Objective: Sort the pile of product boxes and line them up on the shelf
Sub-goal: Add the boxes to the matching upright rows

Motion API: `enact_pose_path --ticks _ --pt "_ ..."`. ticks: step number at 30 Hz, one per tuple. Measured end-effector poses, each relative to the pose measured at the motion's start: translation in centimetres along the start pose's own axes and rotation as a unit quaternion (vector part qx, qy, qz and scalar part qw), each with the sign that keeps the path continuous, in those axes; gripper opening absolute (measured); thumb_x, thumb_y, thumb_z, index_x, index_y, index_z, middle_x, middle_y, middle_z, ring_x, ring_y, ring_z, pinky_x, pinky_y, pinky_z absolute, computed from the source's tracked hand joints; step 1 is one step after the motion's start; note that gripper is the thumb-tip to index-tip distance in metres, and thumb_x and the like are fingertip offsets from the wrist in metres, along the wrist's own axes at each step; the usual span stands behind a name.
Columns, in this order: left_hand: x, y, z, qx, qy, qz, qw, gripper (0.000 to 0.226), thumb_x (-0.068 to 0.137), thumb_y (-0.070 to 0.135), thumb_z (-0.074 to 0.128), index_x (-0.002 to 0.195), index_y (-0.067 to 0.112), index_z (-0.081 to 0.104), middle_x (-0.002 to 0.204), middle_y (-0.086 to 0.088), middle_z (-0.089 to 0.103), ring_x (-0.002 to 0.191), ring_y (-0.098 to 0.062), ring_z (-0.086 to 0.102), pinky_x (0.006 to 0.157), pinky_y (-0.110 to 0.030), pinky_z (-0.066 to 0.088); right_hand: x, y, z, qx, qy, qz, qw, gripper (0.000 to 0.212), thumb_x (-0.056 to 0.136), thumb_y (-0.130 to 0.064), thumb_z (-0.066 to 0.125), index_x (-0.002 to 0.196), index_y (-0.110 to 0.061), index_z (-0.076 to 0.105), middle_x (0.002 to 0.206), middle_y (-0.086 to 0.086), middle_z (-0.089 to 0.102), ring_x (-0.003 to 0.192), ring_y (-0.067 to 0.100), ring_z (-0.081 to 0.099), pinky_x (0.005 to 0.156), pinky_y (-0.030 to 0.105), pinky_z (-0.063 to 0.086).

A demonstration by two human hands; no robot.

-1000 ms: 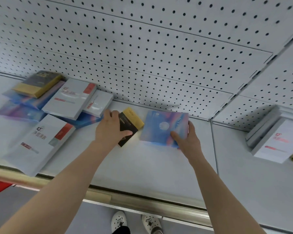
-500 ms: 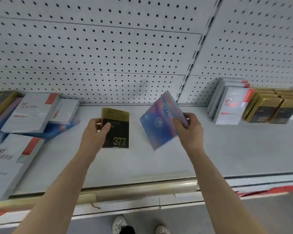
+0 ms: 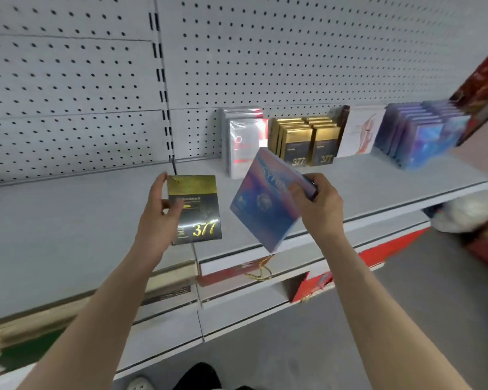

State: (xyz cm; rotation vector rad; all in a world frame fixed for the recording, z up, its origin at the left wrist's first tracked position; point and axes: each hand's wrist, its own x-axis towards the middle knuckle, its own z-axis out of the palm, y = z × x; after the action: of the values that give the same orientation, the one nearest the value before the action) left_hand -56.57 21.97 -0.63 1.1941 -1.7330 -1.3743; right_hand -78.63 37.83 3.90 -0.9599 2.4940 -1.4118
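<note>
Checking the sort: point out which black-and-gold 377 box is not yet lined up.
The 377 box in the left hand, held above the shelf; the other 377 boxes stand lined up at the back, further right.

The black-and-gold box the left hand is holding is showing a gold "377" near its lower edge; the small print above it is blurring out. The same "377" is showing on the left gold row's front box and the right gold row's front box on the shelf. White slanting capitals beginning "SYR" are running across the blue-and-pink box, the right hand hiding the rest.
</note>
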Motion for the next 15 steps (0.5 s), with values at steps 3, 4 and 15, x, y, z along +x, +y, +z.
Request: enact_pose_path --ticks 3,4,15 --pt "-1.6 1.9 6.3 -0.002 -0.016 0.028 0.999 0.050 0.099 0.030 0.050 0.139 0.050 0.027 0.102 -0.003 0.056 0.077 -0.014 0.056 0.064 -0.025 0.043 0.9 3.7 -5.5 -0.005 0.020 0.002 1.000 0.014 0.097 -0.034 0.053 0.104 -0.024 0.057 0.093 -0.006 0.064 0.079 0.011 0.062 0.060 0.017 0.047" --pt "-2.2 2.6 8.3 -0.005 -0.026 0.036 0.999 0.050 0.098 0.028 0.052 0.137 0.049 0.029 0.099 -0.001 0.055 0.081 -0.013 0.057 0.065 -0.026 0.042 1.1 5.0 -7.1 -0.004 0.028 0.005 1.000 0.012 0.096 -0.033 0.053 0.103 -0.024 0.058 0.092 -0.005 0.064 0.079 0.012 0.062 0.059 0.018 0.047" --pt "-4.2 6.8 24.7 0.014 -0.073 0.072 0.995 0.054 0.088 0.019 0.068 0.125 0.033 0.031 0.106 0.003 0.058 0.088 -0.016 0.066 0.069 -0.021 0.050 4.0 15.1 -20.0 -0.005 0.083 0.036 0.996 0.007 0.093 -0.027 0.059 0.099 -0.024 0.060 0.081 -0.007 0.063 0.069 0.006 0.055 0.049 0.010 0.039"
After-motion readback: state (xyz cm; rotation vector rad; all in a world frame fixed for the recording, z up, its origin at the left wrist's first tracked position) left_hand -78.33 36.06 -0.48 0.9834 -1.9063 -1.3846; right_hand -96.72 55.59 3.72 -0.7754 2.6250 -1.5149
